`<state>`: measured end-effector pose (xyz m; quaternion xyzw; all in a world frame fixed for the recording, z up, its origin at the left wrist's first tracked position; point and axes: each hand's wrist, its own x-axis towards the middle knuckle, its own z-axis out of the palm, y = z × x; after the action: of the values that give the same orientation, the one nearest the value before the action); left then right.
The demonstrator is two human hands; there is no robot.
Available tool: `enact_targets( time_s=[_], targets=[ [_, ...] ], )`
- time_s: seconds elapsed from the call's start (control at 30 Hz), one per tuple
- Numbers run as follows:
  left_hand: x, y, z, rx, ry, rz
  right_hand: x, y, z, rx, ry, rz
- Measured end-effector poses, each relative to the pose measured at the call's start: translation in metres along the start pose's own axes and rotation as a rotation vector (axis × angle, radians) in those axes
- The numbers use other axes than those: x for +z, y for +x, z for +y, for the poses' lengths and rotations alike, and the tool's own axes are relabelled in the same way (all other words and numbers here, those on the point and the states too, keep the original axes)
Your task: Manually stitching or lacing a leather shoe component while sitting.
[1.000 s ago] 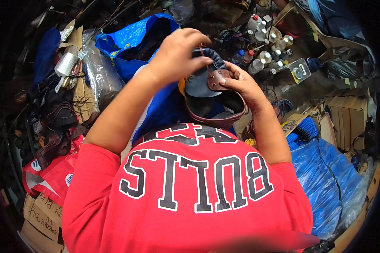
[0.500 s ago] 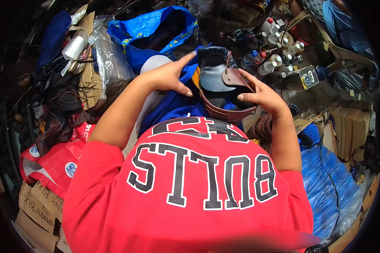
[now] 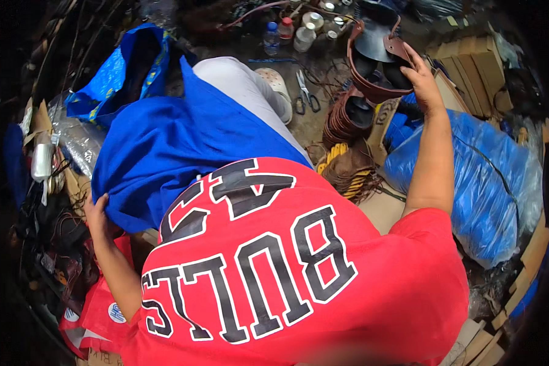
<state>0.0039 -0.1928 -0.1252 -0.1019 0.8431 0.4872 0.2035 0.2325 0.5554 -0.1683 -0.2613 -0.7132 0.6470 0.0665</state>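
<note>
My right hand [image 3: 424, 82] is closed on the edge of a brown leather shoe upper [image 3: 378, 91], thumb and fingers on its tongue flap. The upper has a dark lining and a lace, and it hangs over a stack of similar brown shoe uppers [image 3: 341, 122]. My left hand [image 3: 97, 213] is low at the left, beside the edge of the blue cloth [image 3: 146, 146] over my lap. Most of its fingers are hidden or too small to read.
Scissors [image 3: 305, 91] lie on the floor near my clog [image 3: 273, 82]. Capped bottles [image 3: 305, 36] stand at the far side. A blue plastic-wrapped bundle [image 3: 470, 171] and cardboard boxes [image 3: 470, 73] are at right, a blue bag [image 3: 122, 76] at left.
The view has swung to the right. My right hand has carried the shoe upper from my lap to above the stack at right. My left hand has left it and dropped to my left side.
</note>
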Motion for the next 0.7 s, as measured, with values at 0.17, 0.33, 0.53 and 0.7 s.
enact_targets(
  time_s=[0.17, 0.33, 0.53, 0.7],
  targets=[
    [-0.019, -0.005, -0.016, -0.024, -0.031, 0.155, -0.033, -0.026, 0.109, 0.079, -0.039, 0.25],
    [0.006, -0.026, 0.014, -0.085, 0.313, 0.202, 0.019, -0.048, 0.186, 0.556, -1.189, 0.189],
    [0.039, -0.038, 0.096, 0.417, 0.34, 0.266, 0.066, -0.055, 0.183, 0.205, -1.435, 0.321],
    [0.075, -0.045, 0.182, 0.777, 0.402, 0.182, 0.07, -0.052, 0.195, 0.224, -1.237, 0.079]
  ],
)
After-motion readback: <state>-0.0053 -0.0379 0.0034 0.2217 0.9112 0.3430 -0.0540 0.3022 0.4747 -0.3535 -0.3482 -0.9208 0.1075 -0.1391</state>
